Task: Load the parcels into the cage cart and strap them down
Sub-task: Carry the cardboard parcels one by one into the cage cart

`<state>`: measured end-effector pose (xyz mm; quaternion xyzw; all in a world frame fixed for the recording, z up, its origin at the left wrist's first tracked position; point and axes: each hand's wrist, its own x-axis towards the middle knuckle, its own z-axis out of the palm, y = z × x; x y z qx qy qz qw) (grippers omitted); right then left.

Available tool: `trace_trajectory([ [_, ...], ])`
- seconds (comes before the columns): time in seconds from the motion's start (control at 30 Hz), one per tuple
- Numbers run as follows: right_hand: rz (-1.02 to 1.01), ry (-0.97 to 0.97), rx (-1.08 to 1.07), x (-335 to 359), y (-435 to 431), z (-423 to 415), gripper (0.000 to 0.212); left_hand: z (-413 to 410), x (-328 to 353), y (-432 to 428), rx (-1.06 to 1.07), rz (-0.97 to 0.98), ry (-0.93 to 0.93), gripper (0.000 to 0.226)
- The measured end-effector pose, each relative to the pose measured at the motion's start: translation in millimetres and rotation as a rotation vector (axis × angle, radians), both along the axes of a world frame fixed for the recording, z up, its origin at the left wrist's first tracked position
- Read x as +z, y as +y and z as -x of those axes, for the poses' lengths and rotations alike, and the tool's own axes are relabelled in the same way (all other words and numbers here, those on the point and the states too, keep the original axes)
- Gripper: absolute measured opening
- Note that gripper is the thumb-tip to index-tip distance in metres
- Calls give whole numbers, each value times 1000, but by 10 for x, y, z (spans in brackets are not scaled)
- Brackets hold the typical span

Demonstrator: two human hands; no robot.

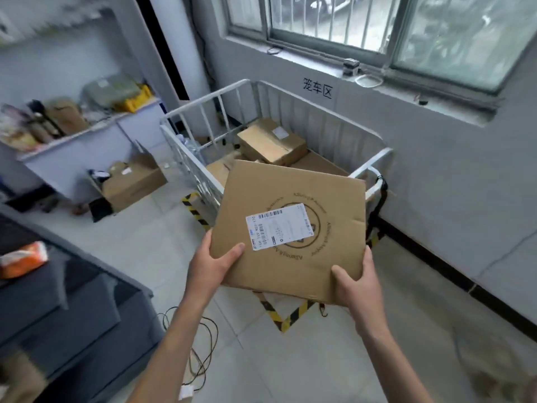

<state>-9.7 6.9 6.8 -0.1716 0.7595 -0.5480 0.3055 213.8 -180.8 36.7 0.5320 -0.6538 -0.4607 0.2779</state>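
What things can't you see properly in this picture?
Head view only:
- Cage cart: its near side and part of its floor are hidden behind the held flat parcel.
- Left hand and right hand: fingers hidden under the parcel.
- Shipping label: print too small.
- Shelf items: blurred.

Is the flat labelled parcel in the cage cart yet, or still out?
Out. Both hands, left hand and right hand, hold the flat parcel in the air, before the cage cart.
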Motion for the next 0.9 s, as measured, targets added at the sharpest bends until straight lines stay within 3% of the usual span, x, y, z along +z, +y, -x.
trace_trajectory([
  [0.3, -55, 57, 44, 175, -1315, -835, 90, -907, 42, -1301, 33, -16, 12, 69],
  [0.7, -49, 62, -73, 189, -3935, -684, 91, -578, 118, -4090, -51, -18, 62, 76],
  [0.9, 14, 62, -86, 299, -5533, -354, 87, -211, 312, -5766, -127, 39, 64, 66],
])
